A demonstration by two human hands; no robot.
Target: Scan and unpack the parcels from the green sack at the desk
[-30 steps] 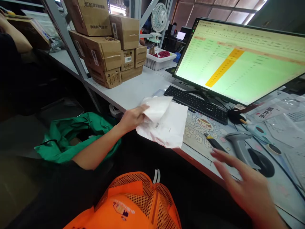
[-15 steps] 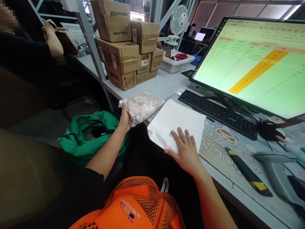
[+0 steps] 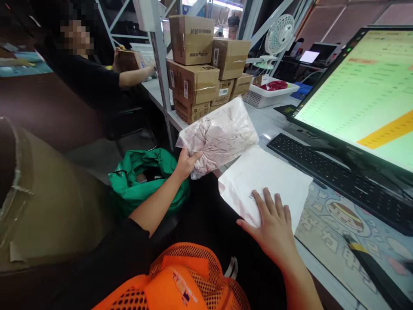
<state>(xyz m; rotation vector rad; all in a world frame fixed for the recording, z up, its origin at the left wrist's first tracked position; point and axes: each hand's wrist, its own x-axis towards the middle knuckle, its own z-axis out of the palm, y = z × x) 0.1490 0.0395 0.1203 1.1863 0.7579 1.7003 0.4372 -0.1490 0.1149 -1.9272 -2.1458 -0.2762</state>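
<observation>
Clamped: left hand [image 3: 188, 165] grips the lower left corner of the clear crinkly plastic bag of folded pale pink fabric [image 3: 221, 133], thumb on the near face, fingers behind. The bag is up in the air, tilted, over the near edge of the pale grey desk [image 3: 267, 125], just above and left of the flat white plastic mailer envelope [image 3: 274, 178]. I cannot tell whether its lower edge touches the mailer.

Right hand [image 3: 274, 226]: palm down, fingers spread and unclenched, resting flat on the mailer's near part and grasping nothing. The mailer lies on the desk with its near corner overhanging the edge.

Handling, judged:
- Bag: light. It holds its shape from a one-corner pinch with little sag.
- Contents soft and compressible, not fragile.
- Film is glossy, so probably slippery, and the fabric may slide inside it.
- Best hold: pinch through the film into the fabric bulk at a side edge, not on loose film alone.
- Mailer: thin, limp and slick. A flat palm pins it; to lift it, take an edge.

Surroundings: black keyboard [image 3: 338, 178] beyond the mailer; green-lit monitor [image 3: 364, 90] behind that; green fabric sack [image 3: 145, 178] on the floor under my left forearm; stack of brown cardboard boxes [image 3: 201, 73] farther back. A co-worker's black sleeve [image 3: 97, 82] is well apart, at the far left.
</observation>
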